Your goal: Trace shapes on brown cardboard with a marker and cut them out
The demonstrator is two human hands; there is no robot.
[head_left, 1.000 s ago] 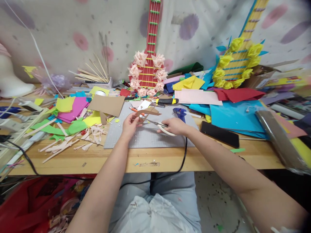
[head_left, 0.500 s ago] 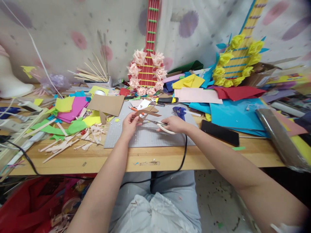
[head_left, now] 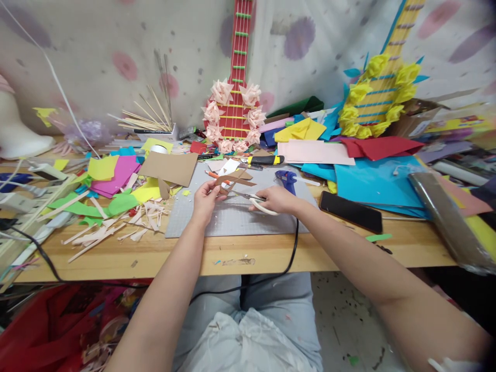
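At left of the frame, pale paper scraps point(head_left: 96, 235) lie on the bench point(head_left: 155, 258), beside the cutting mat point(head_left: 182, 225), probably so the mat has working room. Near the centre, the left hand point(head_left: 207, 200) has its grip pinched on the brown paper point(head_left: 243, 181), presumably to steady it with strips projecting rightward. Next, the right hand point(head_left: 278, 200) has its grip wrapped round white-handled scissors point(head_left: 264, 207), blades angled toward the paper; I cannot tell whether they touch. Behind, a blue glue gun point(head_left: 287, 180) sits apparently within reach.
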